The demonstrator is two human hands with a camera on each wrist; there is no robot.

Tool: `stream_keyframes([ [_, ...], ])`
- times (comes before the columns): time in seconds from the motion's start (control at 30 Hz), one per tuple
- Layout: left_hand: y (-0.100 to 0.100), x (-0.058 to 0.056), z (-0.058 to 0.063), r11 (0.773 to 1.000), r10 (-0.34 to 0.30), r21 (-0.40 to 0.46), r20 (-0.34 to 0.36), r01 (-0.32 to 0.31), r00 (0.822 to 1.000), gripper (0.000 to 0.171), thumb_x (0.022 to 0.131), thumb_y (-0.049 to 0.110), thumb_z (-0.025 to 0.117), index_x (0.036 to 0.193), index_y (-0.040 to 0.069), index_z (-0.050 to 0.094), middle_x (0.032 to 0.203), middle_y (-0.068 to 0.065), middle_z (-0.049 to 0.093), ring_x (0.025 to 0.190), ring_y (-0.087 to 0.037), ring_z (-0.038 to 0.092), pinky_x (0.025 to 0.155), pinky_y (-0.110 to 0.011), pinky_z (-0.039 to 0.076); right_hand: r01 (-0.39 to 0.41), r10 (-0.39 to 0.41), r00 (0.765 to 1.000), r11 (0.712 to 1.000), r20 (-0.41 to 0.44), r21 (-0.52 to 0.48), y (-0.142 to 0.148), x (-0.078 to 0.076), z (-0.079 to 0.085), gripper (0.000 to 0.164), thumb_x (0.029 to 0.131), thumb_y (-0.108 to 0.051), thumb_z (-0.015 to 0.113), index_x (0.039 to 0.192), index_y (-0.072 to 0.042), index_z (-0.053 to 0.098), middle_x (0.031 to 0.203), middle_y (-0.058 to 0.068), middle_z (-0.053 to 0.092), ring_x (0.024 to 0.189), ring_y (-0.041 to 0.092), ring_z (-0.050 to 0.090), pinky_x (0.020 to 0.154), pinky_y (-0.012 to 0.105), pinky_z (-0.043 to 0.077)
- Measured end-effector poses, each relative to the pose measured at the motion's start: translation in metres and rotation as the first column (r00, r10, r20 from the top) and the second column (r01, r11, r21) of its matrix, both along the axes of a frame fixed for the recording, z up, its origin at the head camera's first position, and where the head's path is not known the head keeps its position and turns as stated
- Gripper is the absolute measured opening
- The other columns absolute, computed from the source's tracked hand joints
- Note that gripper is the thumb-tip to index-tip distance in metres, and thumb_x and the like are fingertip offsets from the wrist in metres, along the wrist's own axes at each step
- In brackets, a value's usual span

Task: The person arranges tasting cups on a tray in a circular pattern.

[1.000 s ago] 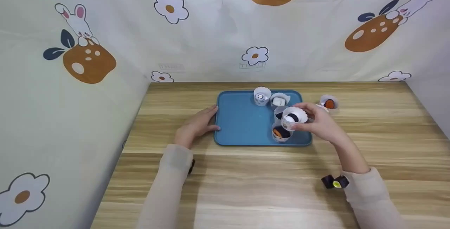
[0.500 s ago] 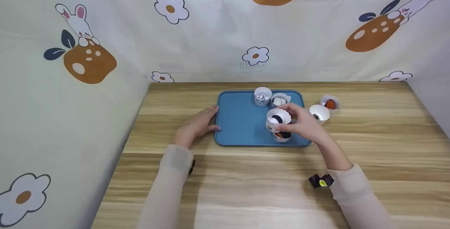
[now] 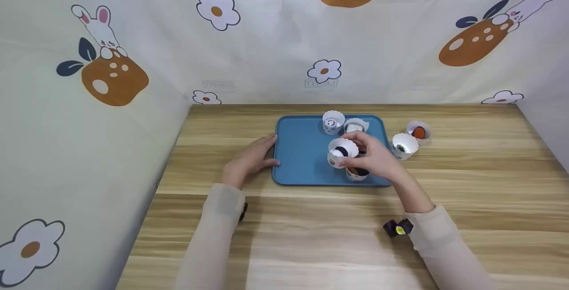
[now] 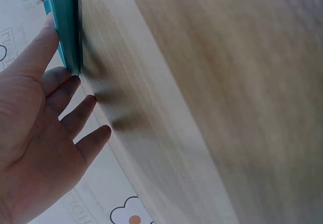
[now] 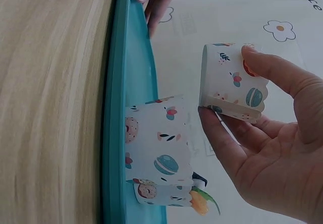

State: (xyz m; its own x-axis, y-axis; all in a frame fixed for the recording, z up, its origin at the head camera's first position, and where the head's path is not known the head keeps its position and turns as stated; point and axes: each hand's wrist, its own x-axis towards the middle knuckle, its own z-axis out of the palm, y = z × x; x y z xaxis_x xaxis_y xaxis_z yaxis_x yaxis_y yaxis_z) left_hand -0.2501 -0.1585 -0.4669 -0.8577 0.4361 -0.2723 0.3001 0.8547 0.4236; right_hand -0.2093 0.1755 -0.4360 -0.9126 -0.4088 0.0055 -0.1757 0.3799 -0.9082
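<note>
My right hand (image 3: 373, 156) grips a white patterned paper baking cup (image 3: 336, 160) between thumb and fingers. Inside that cup sits a white piece with a black band (image 3: 341, 151), like a sushi piece. In the right wrist view the held cup (image 5: 234, 82) is raised off the blue tray (image 5: 115, 113). Below it a cup (image 5: 156, 143) stands on the tray, overlapping another with orange and green bits sticking out. My left hand (image 3: 249, 156) touches the left rim of the tray (image 3: 298, 147), thumb and fingers spread; its fingers (image 4: 68, 93) are relaxed along the edge.
Two filled cups, one back left (image 3: 333, 123) and one beside it (image 3: 355, 125), stand at the tray's rear. A front cup (image 3: 357, 175) holds dark and orange food. Right of the tray are a cup with something green (image 3: 404, 147) and one with an orange piece (image 3: 419, 133).
My right hand has carried the held cup leftward, from over the tray's right-hand cups toward its middle. The cups right of the tray have come into fuller view. My left hand stays still.
</note>
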Motion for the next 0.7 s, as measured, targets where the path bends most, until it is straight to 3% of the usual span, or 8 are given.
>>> stream_keyframes([
  [0.4, 0.0, 0.0, -0.001, 1.0, 0.009, 0.001, 0.001, -0.009, 1.0, 0.082, 0.097, 0.035, 0.064, 0.159, 0.006, 0.018, 0.168, -0.011, 0.015, 0.155, -0.032, 0.017, 0.129, -0.044, 0.016, -0.028, 0.029, 0.998, 0.999, -0.058, 0.026, -0.014, -0.008, -0.006, 0.053, 0.083, -0.014, 0.081, 0.129, 0.0, 0.058, 0.122, 0.02, 0.066, 0.103, 0.024, 0.061, 0.083, 0.022, 0.049],
  [0.7, 0.0, -0.001, -0.001, 1.0, 0.02, -0.014, 0.01, -0.02, 1.0, 0.083, 0.097, 0.037, 0.063, 0.16, 0.009, 0.017, 0.169, -0.009, 0.014, 0.156, -0.029, 0.014, 0.129, -0.042, 0.014, -0.033, 0.048, 0.991, 0.992, -0.121, 0.118, -0.021, -0.009, -0.008, 0.053, 0.082, -0.016, 0.082, 0.128, -0.003, 0.059, 0.12, 0.017, 0.067, 0.101, 0.025, 0.06, 0.081, 0.027, 0.051],
])
